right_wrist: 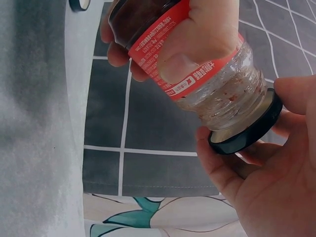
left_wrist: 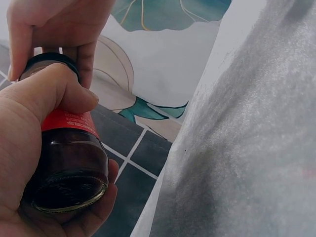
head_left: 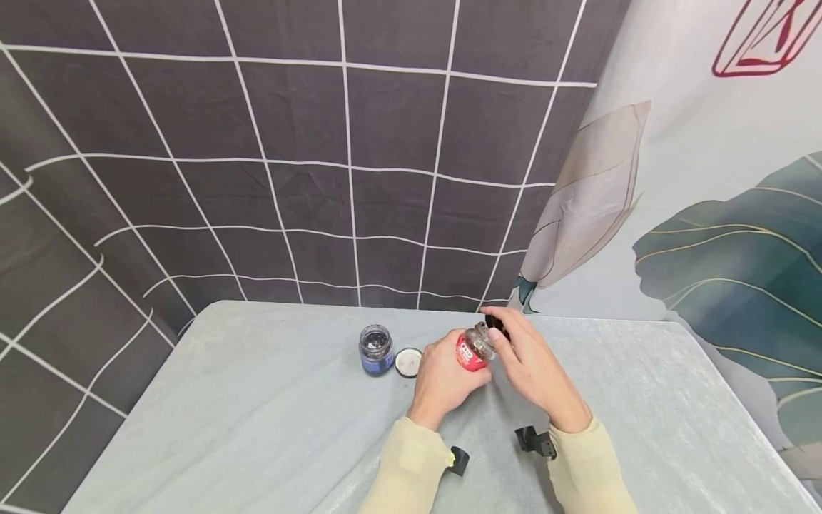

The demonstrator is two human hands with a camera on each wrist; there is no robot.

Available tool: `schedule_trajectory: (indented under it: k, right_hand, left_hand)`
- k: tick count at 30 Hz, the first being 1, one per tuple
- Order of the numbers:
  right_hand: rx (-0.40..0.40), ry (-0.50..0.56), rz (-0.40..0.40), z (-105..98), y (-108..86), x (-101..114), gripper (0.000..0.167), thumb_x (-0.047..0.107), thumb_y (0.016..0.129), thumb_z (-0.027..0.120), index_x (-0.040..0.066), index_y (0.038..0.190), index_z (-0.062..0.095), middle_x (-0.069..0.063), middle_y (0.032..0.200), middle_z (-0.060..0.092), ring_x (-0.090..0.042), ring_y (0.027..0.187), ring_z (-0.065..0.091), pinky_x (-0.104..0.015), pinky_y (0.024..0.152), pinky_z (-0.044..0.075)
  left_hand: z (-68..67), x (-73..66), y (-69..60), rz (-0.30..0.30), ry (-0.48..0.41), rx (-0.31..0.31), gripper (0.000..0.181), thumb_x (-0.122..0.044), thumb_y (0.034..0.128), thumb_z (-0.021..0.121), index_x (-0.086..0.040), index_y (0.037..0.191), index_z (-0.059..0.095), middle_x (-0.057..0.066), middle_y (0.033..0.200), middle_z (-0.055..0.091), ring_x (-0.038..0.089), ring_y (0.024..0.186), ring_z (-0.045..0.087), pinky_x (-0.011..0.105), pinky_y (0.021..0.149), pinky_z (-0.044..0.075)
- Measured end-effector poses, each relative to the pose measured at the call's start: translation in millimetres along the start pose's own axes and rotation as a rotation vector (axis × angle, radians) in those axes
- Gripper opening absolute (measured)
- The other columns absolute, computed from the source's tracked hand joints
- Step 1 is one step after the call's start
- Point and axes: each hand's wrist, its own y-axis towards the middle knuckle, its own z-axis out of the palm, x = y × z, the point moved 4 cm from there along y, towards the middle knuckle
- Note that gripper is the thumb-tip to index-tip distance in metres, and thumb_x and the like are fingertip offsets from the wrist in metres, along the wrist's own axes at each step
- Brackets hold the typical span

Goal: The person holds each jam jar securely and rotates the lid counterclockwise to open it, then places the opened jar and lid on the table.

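My left hand (head_left: 442, 380) grips a glass jar with a red label (head_left: 471, 353) round its middle, holding it tilted above the table. The dark contents (left_wrist: 69, 163) sit toward the jar's base, and its glass neck (right_wrist: 232, 101) is smeared inside. With thumb and fingers my right hand (head_left: 531, 368) pinches the black lid (right_wrist: 249, 126) by its rim. In the right wrist view the lid is at the jar's mouth, its pale inner side showing at a slant. Whether lid and mouth touch is unclear.
An uncapped glass jar with a blue label (head_left: 376, 351) stands on the cloth-covered table (head_left: 257, 414), left of my hands. Beside it a loose lid (head_left: 408, 363) lies with its white inside up. A dark gridded curtain (head_left: 308, 214) hangs behind the table's far edge.
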Motion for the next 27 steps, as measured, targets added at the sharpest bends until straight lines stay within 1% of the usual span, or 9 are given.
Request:
schedule_trajectory:
  k: [9, 20, 27]
  right_hand:
    - [-0.006, 0.005, 0.011, -1.2, -0.4, -0.8, 0.034, 0.018, 0.106, 0.049, 0.007, 0.138, 0.054, -0.010, 0.136, 0.057, -0.027, 0.126, 0.053, -0.049, 0.104, 0.039]
    - [-0.024, 0.006, -0.009, -2.5, 0.8, -1.6, 0.033, 0.015, 0.105, 0.050, 0.007, 0.137, 0.055, -0.010, 0.135, 0.057, -0.026, 0.125, 0.053, -0.047, 0.104, 0.039]
    - [-0.036, 0.002, -0.011, -2.6, 0.1, -2.9, 0.033, 0.015, 0.105, 0.051, 0.007, 0.137, 0.055, -0.010, 0.135, 0.056, -0.025, 0.124, 0.053, -0.046, 0.103, 0.040]
  left_hand:
    - [1.0, 0.2, 0.2, 0.000, -0.005, 0.003, 0.053, -0.028, 0.0642, 0.086, -0.020, 0.113, 0.068, -0.010, 0.092, 0.069, 0.007, 0.079, 0.063, 0.026, 0.071, 0.052]
    - [1.7, 0.0, 1.0, 0.000, 0.003, 0.008, 0.054, -0.028, 0.0643, 0.086, -0.020, 0.114, 0.068, -0.010, 0.093, 0.070, 0.008, 0.081, 0.064, 0.027, 0.073, 0.052]
    - [0.9, -0.8, 0.2, 0.006, 0.009, -0.006, 0.054, -0.028, 0.0632, 0.085, -0.018, 0.114, 0.068, -0.008, 0.092, 0.070, 0.010, 0.082, 0.065, 0.029, 0.073, 0.053]
